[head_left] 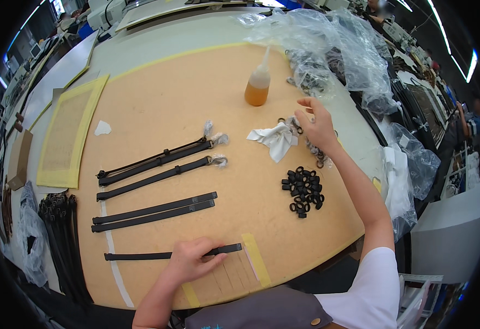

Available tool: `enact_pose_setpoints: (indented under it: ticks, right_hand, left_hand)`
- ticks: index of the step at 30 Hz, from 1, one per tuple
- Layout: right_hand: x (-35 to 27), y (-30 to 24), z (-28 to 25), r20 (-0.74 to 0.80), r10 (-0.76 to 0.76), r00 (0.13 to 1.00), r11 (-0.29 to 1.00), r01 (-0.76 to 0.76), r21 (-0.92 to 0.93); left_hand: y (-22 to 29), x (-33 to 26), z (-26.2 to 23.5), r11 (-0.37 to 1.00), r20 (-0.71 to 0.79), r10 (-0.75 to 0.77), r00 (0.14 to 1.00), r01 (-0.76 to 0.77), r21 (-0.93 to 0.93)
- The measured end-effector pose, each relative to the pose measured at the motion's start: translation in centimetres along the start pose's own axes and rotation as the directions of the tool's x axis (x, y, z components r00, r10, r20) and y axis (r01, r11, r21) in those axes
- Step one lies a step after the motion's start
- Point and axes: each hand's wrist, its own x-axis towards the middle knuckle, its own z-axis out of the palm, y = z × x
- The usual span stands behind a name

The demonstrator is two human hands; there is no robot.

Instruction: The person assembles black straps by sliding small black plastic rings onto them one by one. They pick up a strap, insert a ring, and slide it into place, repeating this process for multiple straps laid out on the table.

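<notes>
Strap (141, 256) lies near front edge of surface (163, 98), left hand (193, 259) over it (grip: cannot tell), right hand (320, 130), thumb and fingers apart, by hardware (312, 149); strap probably light, bendy, best pinched at right end

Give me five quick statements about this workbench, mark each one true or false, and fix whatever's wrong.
1. The left hand touches the nearest black strap. True.
2. The right hand rests on the pile of black loops. False: it is beyond the pile, near the white cloth.
3. The bottle stands upright with amber liquid inside. True.
4. The white cloth lies to the left of the nearest black strap. False: it lies farther right.
5. The pile of black loops lies closer to the person than the bottle does. True.
</notes>
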Motion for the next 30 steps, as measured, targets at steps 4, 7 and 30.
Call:
enact_pose_setpoints:
  ticks: [4,7,30]
  right_hand:
    - [9.0,4.0,4.8,0.129,0.017,0.991,1.0,-0.015,-0.014]
    - [11.9,10.3,5.6,0.111,0.098,0.989,0.928,-0.05,-0.369]
    - [-4.2,-6.3,0.2,0.304,-0.173,0.937,0.963,0.225,-0.147]
  left_hand:
    - [0.1,-0.2,-0.1,1.0,-0.004,-0.011,1.0,0.011,0.003]
    - [-0.2,0.2,-0.3,0.999,0.037,-0.028,0.999,0.029,-0.019]
    - [1.2,-0.5,0.1,0.993,0.018,-0.118,0.993,0.118,0.015]
